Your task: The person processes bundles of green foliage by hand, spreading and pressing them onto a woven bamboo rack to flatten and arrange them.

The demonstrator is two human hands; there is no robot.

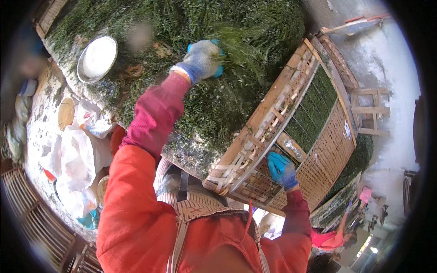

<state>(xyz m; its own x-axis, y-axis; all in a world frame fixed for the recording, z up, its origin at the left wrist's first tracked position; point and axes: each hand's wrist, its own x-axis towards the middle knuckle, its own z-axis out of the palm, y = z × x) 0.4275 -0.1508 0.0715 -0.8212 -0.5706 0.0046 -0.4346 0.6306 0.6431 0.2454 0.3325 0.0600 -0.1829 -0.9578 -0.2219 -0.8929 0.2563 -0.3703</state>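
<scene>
My left hand [200, 60], in a white knitted glove with blue fingertips, reaches into a large heap of dark green, fine-stranded plant matter [182, 20]. Its fingers curl around a loose tuft of green strands [236, 48], which is blurred. Lower down, my right hand [281, 170], gloved the same way, has its fingers drawn together on a thin-wired grid frame over a woven bamboo tray [330, 150]. Beside those fingers lies a small wooden block [291, 146] with a shiny inset. Green strands [314, 107] fill the grid's far cells. What the right fingertips hold is hidden.
A white bowl of pale powder [98, 59] rests at the heap's left. White plastic bags [79, 159] sit below it. Against the right wall stands a wooden stool [371, 111]. At lower right is another person in pink [330, 239]. Slatted wooden racks [34, 214] occupy the lower left.
</scene>
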